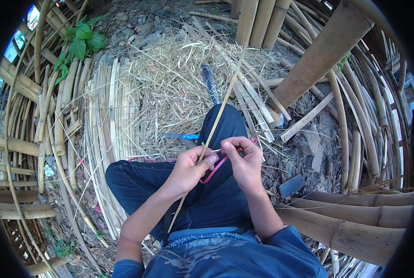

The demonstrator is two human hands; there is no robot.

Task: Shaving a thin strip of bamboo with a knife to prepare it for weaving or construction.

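Observation:
Over my lap, my left hand is closed round a long thin bamboo strip, which runs from near my waist up past my knee to the far shavings. My right hand pinches with thumb and forefinger close beside it, at a thin pale end that spans between the two hands. A pink strap or ribbon loops below the fingers of both hands and shows again left of my left hand. What exactly sits under the right fingertips is too small to make out.
Bamboo shavings cover the ground ahead, with a dark flat blade and a blue-handled knife on them. Split bamboo slats lie left. A phone, a leaning bamboo pole and thick bamboo poles are right.

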